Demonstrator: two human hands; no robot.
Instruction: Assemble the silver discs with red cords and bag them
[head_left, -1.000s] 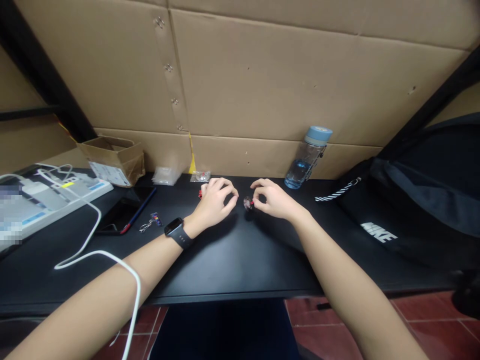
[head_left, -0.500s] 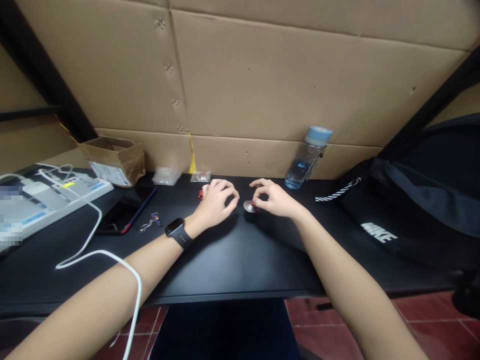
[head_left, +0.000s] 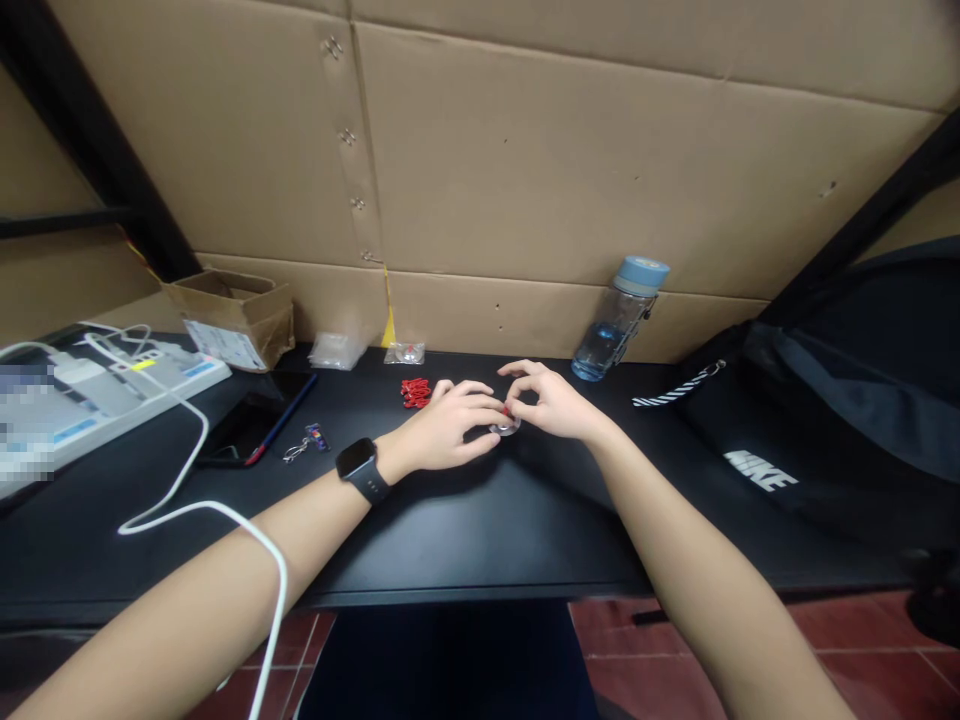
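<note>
A small round, shiny disc (head_left: pixel 506 428) with a red piece on top sits low over the black desk, partly covered by my fingers. My right hand (head_left: pixel 553 402) pinches the red piece between thumb and index finger, the other fingers curled above. From the left, my left hand (head_left: pixel 459 425) reaches in with its fingertips at the red top and its thumb along the disc's near left edge. A bunch of red cord-like pieces (head_left: pixel 415 393) lies just behind my left hand. Further back rests a clear packet (head_left: pixel 405 353) with a similar disc inside.
A blue-lidded water bottle (head_left: pixel 616 320) leans at the cardboard wall. At right lies a black bag (head_left: pixel 810 430). Leftward are clear plastic bags (head_left: pixel 335 350), a carton (head_left: pixel 240 318), a phone (head_left: pixel 259 420), a keychain (head_left: pixel 307 442) and a power strip (head_left: pixel 112 390). A white cable (head_left: pixel 281 570) crosses my left forearm.
My left hand has moved right, its fingers straightening to meet the disc. This uncovers the red bunch behind it. My right hand has stayed nearly still at the disc.
</note>
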